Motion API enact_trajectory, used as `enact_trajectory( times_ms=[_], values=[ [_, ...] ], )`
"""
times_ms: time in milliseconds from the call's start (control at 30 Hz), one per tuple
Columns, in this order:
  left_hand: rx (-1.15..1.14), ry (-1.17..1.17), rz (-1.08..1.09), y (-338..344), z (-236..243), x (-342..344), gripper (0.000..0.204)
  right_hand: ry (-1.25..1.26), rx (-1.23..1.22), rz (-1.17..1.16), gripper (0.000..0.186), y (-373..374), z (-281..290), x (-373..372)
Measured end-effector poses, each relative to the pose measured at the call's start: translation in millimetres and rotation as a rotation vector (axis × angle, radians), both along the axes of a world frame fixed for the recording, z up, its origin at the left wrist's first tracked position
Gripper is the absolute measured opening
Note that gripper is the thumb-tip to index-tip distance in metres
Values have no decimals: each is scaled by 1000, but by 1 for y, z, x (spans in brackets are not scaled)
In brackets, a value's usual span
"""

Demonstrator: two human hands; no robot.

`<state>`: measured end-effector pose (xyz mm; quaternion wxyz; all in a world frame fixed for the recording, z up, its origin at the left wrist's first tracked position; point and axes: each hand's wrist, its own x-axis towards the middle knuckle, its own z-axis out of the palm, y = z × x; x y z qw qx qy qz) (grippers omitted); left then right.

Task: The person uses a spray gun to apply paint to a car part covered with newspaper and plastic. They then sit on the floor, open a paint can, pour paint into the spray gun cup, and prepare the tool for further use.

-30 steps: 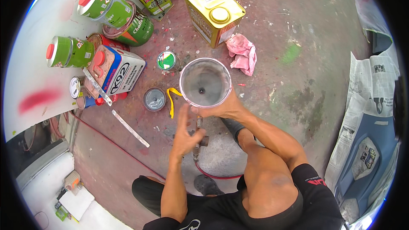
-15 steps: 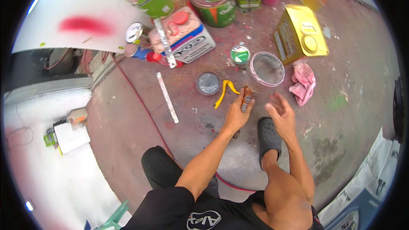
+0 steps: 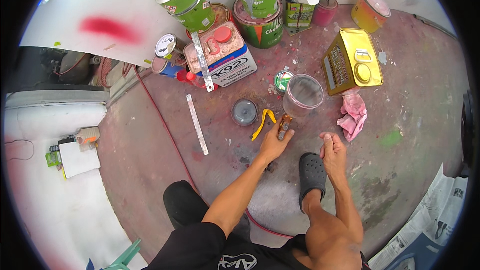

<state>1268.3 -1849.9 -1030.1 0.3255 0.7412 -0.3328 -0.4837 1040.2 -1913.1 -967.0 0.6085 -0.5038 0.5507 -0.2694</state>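
Observation:
My left hand (image 3: 274, 145) is wrapped round a brown and grey metal spray gun (image 3: 284, 126), mostly covered by the fingers. Near its tip stands a clear plastic container (image 3: 303, 93) with a greyish inside. A bent yellow strip (image 3: 262, 123) lies just left of that hand, with a round grey-topped cup (image 3: 244, 112) beyond it. My right hand (image 3: 333, 152) hangs apart from the other, over the floor near my dark clog (image 3: 312, 174). Its fingers are curled with the thumb pressed against them; whatever is between them, if anything, is too small to make out.
A yellow metal can (image 3: 352, 62) and a crumpled pink cloth (image 3: 353, 116) stand to the right. Paint cans, a thinner can (image 3: 223, 57) and a small green-topped tin (image 3: 283, 81) are ahead. A flat stick (image 3: 197, 124) and red hose (image 3: 165, 125) lie leftward.
My right hand has closed its spread fingers. The left hand keeps hold of the spray gun and has turned slightly. The whole view has shifted, so the far cans show more fully.

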Motion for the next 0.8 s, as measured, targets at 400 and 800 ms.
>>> enact_trajectory(
  times_ms=[400,800],
  values=[
    [-23,-190,-105,37,17,4,108,-100,-57,-343,26,-10,-3,1],
    [-818,-441,504,-59,178,115,68,-232,-33,-415,30,-16,11,-21]
  ],
)
